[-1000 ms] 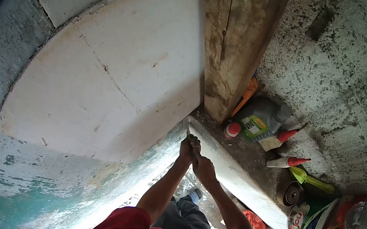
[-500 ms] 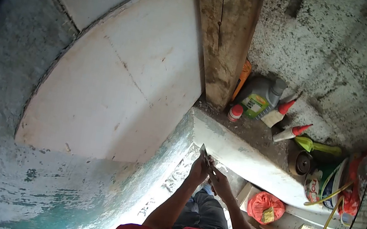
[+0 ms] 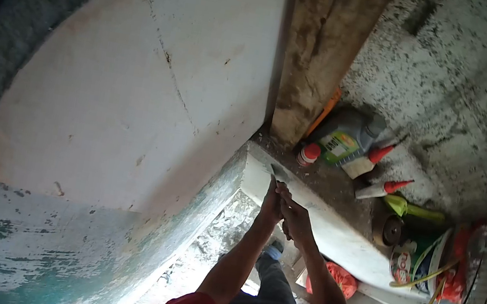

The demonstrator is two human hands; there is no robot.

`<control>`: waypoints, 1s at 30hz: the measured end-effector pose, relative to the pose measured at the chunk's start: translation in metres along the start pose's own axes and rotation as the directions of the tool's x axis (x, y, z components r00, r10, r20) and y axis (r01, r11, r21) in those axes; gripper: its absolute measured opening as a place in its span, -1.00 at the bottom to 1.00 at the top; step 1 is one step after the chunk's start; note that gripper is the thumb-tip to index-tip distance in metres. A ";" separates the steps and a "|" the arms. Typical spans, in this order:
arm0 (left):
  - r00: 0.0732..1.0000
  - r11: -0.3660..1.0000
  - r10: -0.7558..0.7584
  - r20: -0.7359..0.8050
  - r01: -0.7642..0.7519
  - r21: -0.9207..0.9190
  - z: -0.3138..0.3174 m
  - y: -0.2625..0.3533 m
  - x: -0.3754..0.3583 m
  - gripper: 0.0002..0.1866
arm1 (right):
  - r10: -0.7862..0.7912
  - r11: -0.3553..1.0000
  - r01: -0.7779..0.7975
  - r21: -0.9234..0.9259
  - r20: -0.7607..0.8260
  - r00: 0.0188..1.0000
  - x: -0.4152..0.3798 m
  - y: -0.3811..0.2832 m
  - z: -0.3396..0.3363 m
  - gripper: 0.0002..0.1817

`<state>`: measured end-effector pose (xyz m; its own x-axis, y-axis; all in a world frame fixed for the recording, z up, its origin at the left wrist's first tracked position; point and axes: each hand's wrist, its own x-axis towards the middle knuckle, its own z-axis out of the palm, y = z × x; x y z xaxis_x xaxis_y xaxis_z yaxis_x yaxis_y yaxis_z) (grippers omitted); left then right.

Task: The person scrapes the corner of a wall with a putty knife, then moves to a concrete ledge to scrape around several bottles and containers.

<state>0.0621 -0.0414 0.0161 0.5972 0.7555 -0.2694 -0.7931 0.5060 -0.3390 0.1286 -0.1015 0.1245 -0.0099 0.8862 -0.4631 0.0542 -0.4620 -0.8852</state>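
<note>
"Two bare hands, closed together around one tool, aren't they?"

"Yes. The left hand [image 3: 270,206] and the right hand [image 3: 298,219] grip the handle of a thin, grey-bladed hand tool [image 3: 279,173], knuckles touching. How the fingers overlap is too small to tell."

"Which way does it lie?"

"Its long axis runs from 11 o'clock at the blade to 5 at the butt, taking 12 as straight ahead. The left hand looks nearer the blade."

"And past the tip?"

"The pale, worn front face of a concrete ledge [image 3: 341,237], though contact can't be judged. That face stretches away towards 4."

"What hems it in?"

"A large off-white curved wall panel [image 3: 105,98] at 10, a brown timber post [image 3: 297,97] at 12. On the ledge top, a small white bottle with a red cap [image 3: 309,154] and a grey plastic jug with a green label [image 3: 341,143] stand around 1; a brown coiled roll [image 3: 390,230] sits at 3."
</note>
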 end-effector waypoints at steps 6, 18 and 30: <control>0.993 0.981 0.116 -0.021 -0.111 0.160 -0.025 0.009 0.013 -0.56 | 0.003 1.000 -0.003 -0.026 -0.012 1.000 0.013 0.008 0.005 -0.66; 0.996 0.996 -0.026 -0.082 0.018 -0.093 -0.031 0.002 0.002 -0.56 | -0.062 0.994 0.055 -0.090 -0.082 0.995 0.008 0.041 0.013 -0.65; 0.989 0.981 0.081 -0.121 -0.058 0.188 -0.035 0.010 0.003 -0.56 | -0.027 0.999 0.026 -0.033 -0.048 0.998 0.016 0.053 0.006 -0.68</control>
<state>0.0599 -0.0481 -0.0197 0.5409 0.7380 -0.4035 -0.8345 0.5308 -0.1478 0.1255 -0.1117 0.0701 0.0361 0.8991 -0.4363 0.0868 -0.4378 -0.8949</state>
